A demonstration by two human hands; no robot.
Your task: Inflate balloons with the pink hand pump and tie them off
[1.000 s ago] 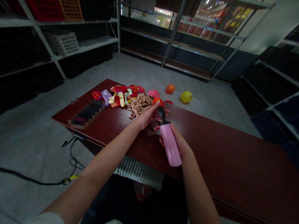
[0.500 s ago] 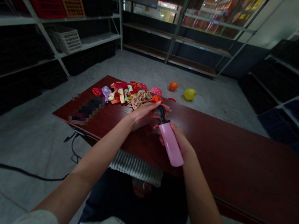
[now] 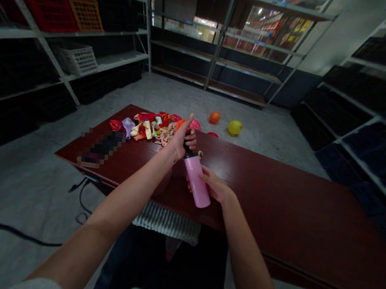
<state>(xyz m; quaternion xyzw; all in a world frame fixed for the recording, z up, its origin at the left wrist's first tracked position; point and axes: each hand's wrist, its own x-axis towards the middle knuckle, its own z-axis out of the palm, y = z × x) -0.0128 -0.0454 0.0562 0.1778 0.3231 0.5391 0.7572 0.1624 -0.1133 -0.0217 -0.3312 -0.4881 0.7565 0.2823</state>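
A pink balloon pump with a black top is held tilted over the near side of the table. My left hand is wrapped around the black nozzle end, thumb pointing up. My right hand grips the pink barrel, fingers curled around it. Just behind my left hand shows a bit of orange balloon; whether it sits on the nozzle is hidden. To the left lie a heap of tan, twisted pieces and several limp balloons in red, yellow, mint and lilac.
The dark red table runs to the right. A blurred-out dark object lies at its left end. On the floor beyond are an orange balloon and a yellow balloon. Shelves with crates stand around; a black cable crosses the floor.
My left hand has gone from loosely spread beside the nozzle to closed around it. The view has shifted, and the pump appears further left and more upright.
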